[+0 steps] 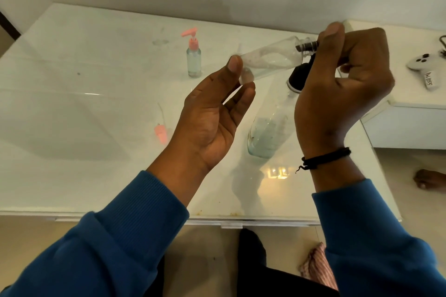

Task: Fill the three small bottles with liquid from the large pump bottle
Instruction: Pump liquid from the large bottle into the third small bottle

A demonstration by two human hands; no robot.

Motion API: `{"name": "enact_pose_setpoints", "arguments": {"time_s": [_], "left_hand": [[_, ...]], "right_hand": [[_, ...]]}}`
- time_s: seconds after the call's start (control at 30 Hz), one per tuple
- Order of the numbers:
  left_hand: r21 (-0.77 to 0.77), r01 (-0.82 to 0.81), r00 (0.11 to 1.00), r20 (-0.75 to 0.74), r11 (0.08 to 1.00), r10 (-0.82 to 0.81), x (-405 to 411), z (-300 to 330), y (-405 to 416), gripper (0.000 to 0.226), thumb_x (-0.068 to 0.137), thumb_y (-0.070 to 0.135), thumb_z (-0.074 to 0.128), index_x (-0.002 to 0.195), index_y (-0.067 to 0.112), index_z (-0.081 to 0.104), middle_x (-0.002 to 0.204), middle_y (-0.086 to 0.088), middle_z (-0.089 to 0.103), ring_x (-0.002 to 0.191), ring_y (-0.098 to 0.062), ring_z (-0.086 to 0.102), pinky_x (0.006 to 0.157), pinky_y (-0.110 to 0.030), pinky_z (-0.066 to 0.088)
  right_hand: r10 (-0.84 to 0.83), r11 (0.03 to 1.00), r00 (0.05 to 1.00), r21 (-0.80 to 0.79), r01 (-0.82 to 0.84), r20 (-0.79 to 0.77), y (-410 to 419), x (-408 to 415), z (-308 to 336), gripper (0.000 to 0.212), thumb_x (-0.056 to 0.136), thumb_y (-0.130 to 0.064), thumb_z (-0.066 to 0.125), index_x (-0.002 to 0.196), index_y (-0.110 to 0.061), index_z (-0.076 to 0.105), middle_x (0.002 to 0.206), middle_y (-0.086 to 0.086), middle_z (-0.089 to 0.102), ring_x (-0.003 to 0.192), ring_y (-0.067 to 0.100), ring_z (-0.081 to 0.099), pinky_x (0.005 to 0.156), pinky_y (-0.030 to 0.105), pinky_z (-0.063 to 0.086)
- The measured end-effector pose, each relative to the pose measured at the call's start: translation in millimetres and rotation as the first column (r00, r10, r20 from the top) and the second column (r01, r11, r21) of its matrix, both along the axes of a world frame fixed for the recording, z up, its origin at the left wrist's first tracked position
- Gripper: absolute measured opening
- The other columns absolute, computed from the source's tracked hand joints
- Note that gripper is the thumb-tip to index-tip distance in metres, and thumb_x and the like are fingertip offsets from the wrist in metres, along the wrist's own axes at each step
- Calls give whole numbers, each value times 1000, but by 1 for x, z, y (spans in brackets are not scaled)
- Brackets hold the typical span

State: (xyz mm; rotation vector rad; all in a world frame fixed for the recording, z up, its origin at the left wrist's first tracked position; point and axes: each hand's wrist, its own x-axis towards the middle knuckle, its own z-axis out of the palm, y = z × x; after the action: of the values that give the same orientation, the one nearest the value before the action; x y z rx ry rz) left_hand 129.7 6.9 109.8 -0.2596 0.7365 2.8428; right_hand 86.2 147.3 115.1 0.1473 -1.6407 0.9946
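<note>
Fingers of the right hand (pixel 337 94) are curled around the dark capped neck of a clear small bottle (pixel 268 59), which is held nearly horizontal above the white table (pixel 72 108), neck to the right. The base of this bottle is pinched between thumb and fingertips of the left hand (pixel 212 113), palm turned up, the other fingers loosely spread. A large clear bottle (pixel 268 130) with a black top is seen standing just beneath the right hand, pale liquid in its lower part; its top is partly hidden by the hand. A second small bottle with a pink pump (pixel 193 55) stands upright farther off, left of centre. A loose pink pump head (pixel 161 133) with its tube lies near the left wrist. A white controller (pixel 424 62) rests on a side surface at far right
</note>
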Motion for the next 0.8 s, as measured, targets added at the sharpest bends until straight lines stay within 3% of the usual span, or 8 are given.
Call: {"name": "enact_pose_setpoints", "arguments": {"time_s": [0.1,0.23,0.4,0.53,0.7,0.8], "left_hand": [[7,-5,1000,-2,1000,5,0,0,-1,40,67,21,75,105,9,71,111,-9,73,92,-16,72,76,-24,61],[-6,1,1000,1,1000,-1,1,-1,0,39,67,22,75,104,10,71,111,-10,73,88,-16,72,75,-24,61],[0,-2,1000,-1,1000,2,1,0,0,34,69,21,74,101,10,71,102,-7,74,85,-14,73,71,-23,61],[-6,11,1000,-7,1000,-11,1,-1,0,40,67,22,75,105,10,71,110,-10,73,87,-15,72,72,-23,61],[2,1,1000,-4,1000,-1,1,-2,0,36,69,21,74,103,10,71,108,-8,74,89,-15,73,73,-23,61],[-10,4,1000,-5,1000,-4,1,-1,1,34,69,22,73,101,10,72,104,-7,74,84,-14,73,72,-23,61]], "right_hand": [[22,1000,1000,-9,-22,5,0,4,-7,37,98,-1,61,62,-2,54,63,3,46,69,2,37,65,15,31],[-23,1000,1000,4,23,2,2,2,1,35,97,-6,61,63,-5,56,65,1,47,65,12,40,65,17,31],[-71,997,997,28,71,-10,-1,3,-6,33,97,-7,62,65,-6,56,66,2,50,63,22,43,66,37,37],[-99,995,995,17,99,-6,1,1,-1,34,97,-10,62,64,-4,57,64,3,51,61,25,44,69,29,36],[-78,997,997,26,78,-5,-1,3,-7,33,98,-6,62,65,-7,56,67,0,49,63,22,43,67,39,38],[-84,996,996,21,84,-7,2,1,-2,33,97,-7,62,64,-7,55,66,0,49,62,23,43,70,27,35]]}}
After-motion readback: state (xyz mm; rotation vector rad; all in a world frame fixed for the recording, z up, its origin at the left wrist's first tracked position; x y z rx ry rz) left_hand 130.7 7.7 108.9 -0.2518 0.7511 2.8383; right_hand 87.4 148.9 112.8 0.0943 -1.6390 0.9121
